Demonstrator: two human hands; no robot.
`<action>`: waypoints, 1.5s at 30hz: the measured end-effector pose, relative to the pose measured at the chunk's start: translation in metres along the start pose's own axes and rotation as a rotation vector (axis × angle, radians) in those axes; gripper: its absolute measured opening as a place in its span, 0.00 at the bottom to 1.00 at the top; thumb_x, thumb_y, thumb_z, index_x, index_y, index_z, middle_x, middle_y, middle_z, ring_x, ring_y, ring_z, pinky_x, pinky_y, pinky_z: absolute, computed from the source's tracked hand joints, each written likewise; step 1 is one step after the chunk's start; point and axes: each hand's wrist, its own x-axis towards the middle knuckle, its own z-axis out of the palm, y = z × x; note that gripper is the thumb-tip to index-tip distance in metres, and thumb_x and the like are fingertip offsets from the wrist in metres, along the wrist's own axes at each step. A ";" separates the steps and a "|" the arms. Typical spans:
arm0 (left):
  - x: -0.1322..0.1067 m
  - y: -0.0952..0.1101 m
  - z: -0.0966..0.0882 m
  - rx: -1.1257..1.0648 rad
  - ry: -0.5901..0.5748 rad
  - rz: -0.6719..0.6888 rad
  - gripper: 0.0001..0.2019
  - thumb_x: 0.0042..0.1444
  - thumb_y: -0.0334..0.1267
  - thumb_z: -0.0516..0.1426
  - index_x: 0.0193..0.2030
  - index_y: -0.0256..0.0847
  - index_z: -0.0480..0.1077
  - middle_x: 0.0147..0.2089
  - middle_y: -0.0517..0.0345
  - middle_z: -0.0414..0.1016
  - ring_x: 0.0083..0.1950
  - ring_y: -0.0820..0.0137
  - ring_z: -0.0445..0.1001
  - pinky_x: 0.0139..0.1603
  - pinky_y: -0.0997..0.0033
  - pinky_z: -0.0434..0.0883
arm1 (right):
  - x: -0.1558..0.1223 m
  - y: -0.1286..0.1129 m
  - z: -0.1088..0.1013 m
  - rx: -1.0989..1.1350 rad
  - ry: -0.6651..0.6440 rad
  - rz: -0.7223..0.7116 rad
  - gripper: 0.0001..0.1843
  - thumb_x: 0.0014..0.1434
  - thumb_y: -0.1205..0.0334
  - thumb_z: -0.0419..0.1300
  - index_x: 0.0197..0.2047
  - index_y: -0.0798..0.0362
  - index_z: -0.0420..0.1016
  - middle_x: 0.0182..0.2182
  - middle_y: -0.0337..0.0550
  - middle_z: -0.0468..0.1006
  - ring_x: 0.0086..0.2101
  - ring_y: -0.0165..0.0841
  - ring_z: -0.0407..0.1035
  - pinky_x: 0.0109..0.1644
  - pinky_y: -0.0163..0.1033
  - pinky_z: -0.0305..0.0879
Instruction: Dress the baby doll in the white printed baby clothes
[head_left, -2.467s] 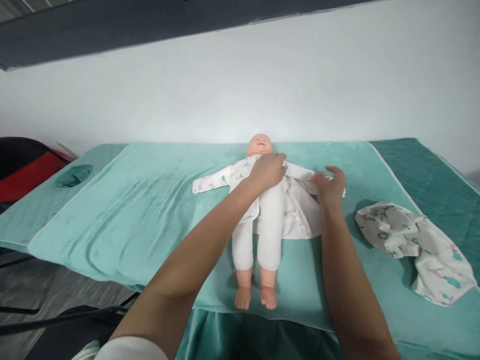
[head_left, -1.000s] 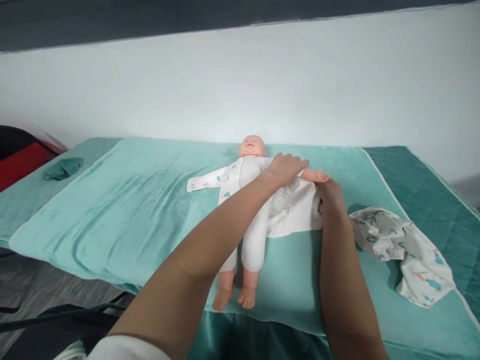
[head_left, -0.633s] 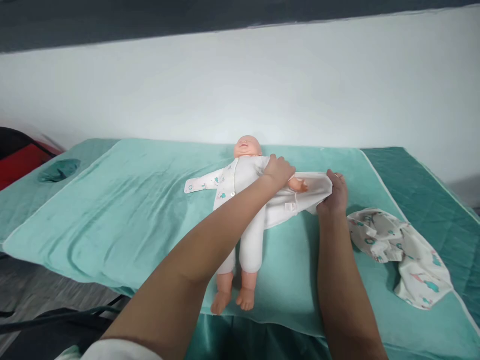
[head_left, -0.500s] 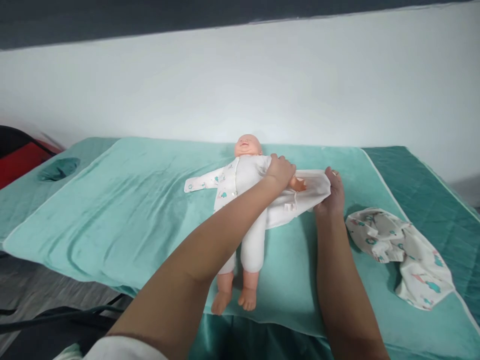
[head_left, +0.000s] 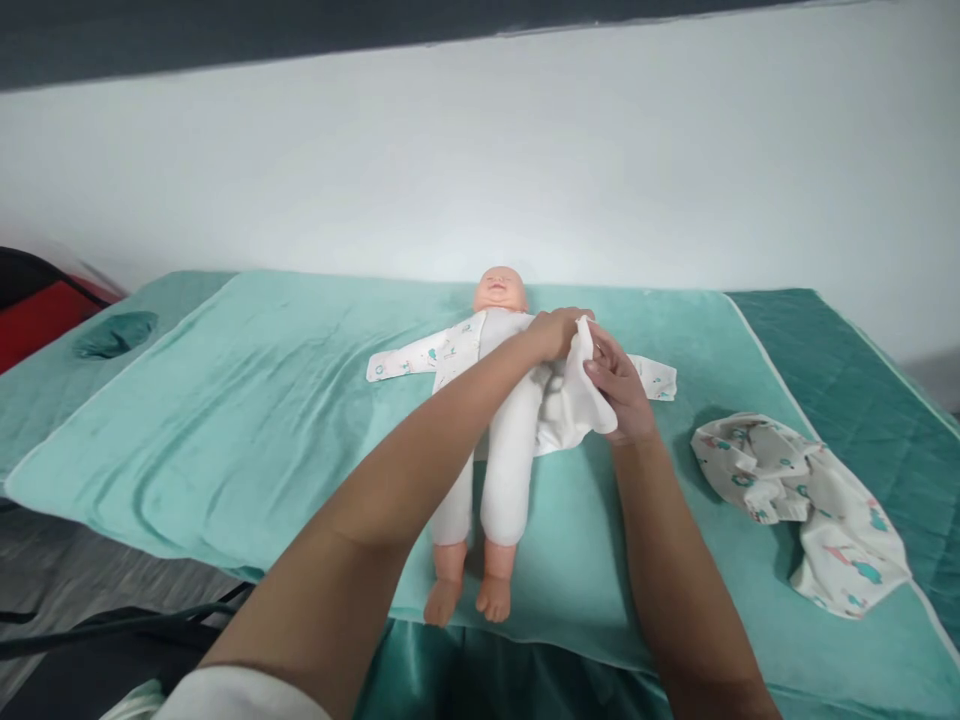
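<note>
A baby doll (head_left: pixel 513 470) in a white bodysuit lies on its back, with bare feet towards me. A white printed baby shirt (head_left: pixel 457 355) lies open under it, one sleeve stretched out on the left side. My left hand (head_left: pixel 559 334) is closed around the doll's arm on the right side; that arm is mostly hidden behind my fingers. Close beside it, my right hand (head_left: pixel 621 388) grips the shirt's raised front panel, its white inner side showing. Past my right hand the other sleeve sticks out, its cuff lying flat.
A crumpled printed baby garment (head_left: pixel 795 490) lies to the right on the light green sheet (head_left: pixel 247 430). Darker green quilting (head_left: pixel 862 400) covers the right end of the bed. A white wall (head_left: pixel 480 160) stands behind. At the far left is a red and black object (head_left: pixel 41 325).
My right hand has moved left towards my left hand, bringing the shirt panel up and in. The right sleeve now shows beyond it, and the doll's hand is now hidden.
</note>
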 end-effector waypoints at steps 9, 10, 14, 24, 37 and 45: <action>-0.038 -0.072 -0.024 -0.323 0.492 0.000 0.06 0.48 0.26 0.52 0.29 0.41 0.65 0.36 0.56 0.75 0.39 0.68 0.71 0.44 0.66 0.69 | -0.008 0.004 0.004 -0.076 -0.310 0.056 0.26 0.58 0.49 0.70 0.58 0.42 0.77 0.50 0.43 0.79 0.47 0.35 0.74 0.55 0.45 0.73; -0.043 -0.078 -0.022 -0.337 0.549 -0.048 0.06 0.49 0.26 0.52 0.28 0.41 0.65 0.38 0.55 0.76 0.41 0.67 0.72 0.46 0.65 0.69 | -0.007 0.005 0.005 -0.126 -0.280 0.029 0.23 0.58 0.49 0.70 0.57 0.43 0.78 0.48 0.42 0.80 0.48 0.35 0.74 0.57 0.45 0.72; -0.065 -0.091 -0.008 -0.409 0.694 -0.193 0.06 0.53 0.26 0.52 0.33 0.41 0.66 0.43 0.53 0.76 0.49 0.66 0.73 0.53 0.64 0.71 | -0.008 0.006 0.012 -0.338 -0.289 -0.010 0.18 0.60 0.49 0.68 0.51 0.46 0.81 0.49 0.43 0.81 0.49 0.34 0.73 0.58 0.42 0.70; -0.196 -0.091 0.087 -0.638 0.852 -0.403 0.09 0.68 0.39 0.50 0.50 0.43 0.68 0.52 0.52 0.76 0.54 0.68 0.75 0.59 0.64 0.73 | -0.047 0.029 0.007 -0.442 -0.105 -0.041 0.21 0.52 0.51 0.74 0.46 0.48 0.76 0.39 0.38 0.74 0.38 0.29 0.69 0.42 0.35 0.69; -0.268 -0.067 0.122 -0.535 0.699 -0.332 0.15 0.60 0.32 0.58 0.54 0.43 0.68 0.53 0.52 0.75 0.54 0.63 0.74 0.60 0.58 0.71 | -0.101 0.040 0.006 -1.056 0.044 -0.103 0.17 0.58 0.54 0.60 0.48 0.52 0.72 0.35 0.41 0.75 0.35 0.33 0.68 0.43 0.40 0.67; -0.268 -0.071 0.128 -0.494 0.782 -0.296 0.03 0.62 0.31 0.54 0.39 0.42 0.68 0.39 0.55 0.74 0.43 0.64 0.72 0.47 0.63 0.67 | -0.099 0.043 0.002 -1.189 0.176 -0.112 0.18 0.51 0.57 0.56 0.44 0.54 0.74 0.32 0.42 0.74 0.32 0.34 0.67 0.40 0.41 0.64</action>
